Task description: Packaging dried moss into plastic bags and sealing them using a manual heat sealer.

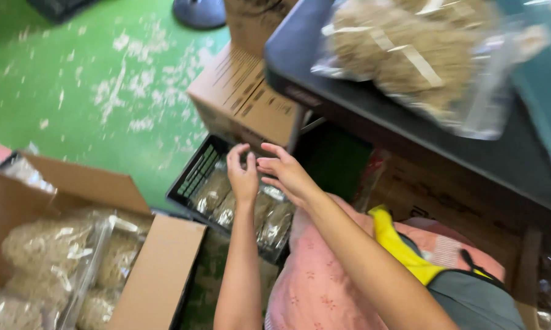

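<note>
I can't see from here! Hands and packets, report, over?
Left hand and right hand both open, empty, over the black crate. Clear packets of brown stuff lying inside it. Nothing between fingers and packets.

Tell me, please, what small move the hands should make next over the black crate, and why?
Probably lower both hands to grasp one clear bag in the black crate: the left hand and right hand hover empty, fingers spread, just above the bags.
</note>
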